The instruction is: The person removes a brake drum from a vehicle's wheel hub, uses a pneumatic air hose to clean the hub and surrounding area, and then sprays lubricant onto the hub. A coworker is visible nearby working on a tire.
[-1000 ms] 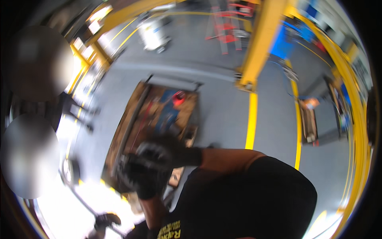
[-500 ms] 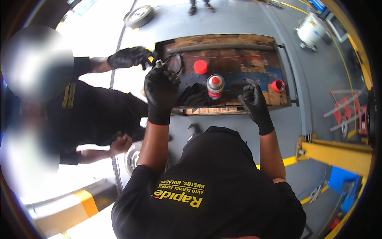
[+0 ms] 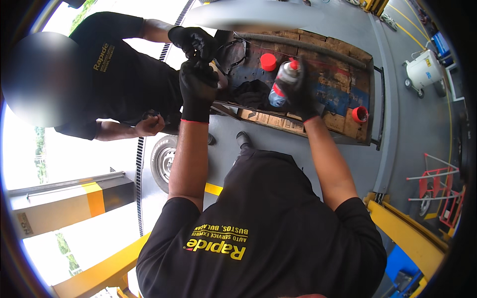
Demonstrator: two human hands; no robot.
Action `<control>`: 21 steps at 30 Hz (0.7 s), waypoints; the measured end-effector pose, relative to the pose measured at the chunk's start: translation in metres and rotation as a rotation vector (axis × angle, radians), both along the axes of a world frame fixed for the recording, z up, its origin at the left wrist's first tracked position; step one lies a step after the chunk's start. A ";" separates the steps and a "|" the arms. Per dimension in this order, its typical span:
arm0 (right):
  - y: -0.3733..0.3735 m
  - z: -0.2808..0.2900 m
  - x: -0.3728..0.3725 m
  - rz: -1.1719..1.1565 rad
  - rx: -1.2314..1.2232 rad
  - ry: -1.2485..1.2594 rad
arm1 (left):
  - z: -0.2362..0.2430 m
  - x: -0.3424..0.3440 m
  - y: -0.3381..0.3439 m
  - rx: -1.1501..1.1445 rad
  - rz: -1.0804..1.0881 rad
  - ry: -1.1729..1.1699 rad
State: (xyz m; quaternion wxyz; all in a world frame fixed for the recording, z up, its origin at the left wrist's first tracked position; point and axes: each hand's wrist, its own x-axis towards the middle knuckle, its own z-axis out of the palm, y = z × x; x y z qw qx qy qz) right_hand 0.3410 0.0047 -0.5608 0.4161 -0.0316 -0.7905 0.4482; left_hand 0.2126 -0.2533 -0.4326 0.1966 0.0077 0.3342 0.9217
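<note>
My right hand (image 3: 299,92), in a black glove, is closed around a spray can (image 3: 283,82) with a red nozzle. The can leans over the near side of the worn wooden bench (image 3: 343,54). My left hand (image 3: 198,82), gloved in black too, is raised beyond the bench's left end with its fingers curled together. Right against its fingertips is a co-worker's black-gloved hand (image 3: 193,42). Whatever lies between those two hands is too dark to make out. A crumpled black cloth or glove (image 3: 251,94) lies on the bench left of the can.
On the bench sit a red cap (image 3: 268,62), an open red lid (image 3: 359,114) and clear goggles (image 3: 233,54). The co-worker (image 3: 134,64) stands close on my left. A wheel (image 3: 164,161) is on the floor near them; a white tank on casters (image 3: 425,69) stands far right.
My right hand has moved left from an open pose and taken hold of the spray can, which now tilts. The co-worker's gloved hand has come together with my left hand.
</note>
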 end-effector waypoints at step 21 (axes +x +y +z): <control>0.155 0.141 0.400 -0.410 -0.439 0.608 | -0.142 0.014 0.052 -1.510 -0.269 1.402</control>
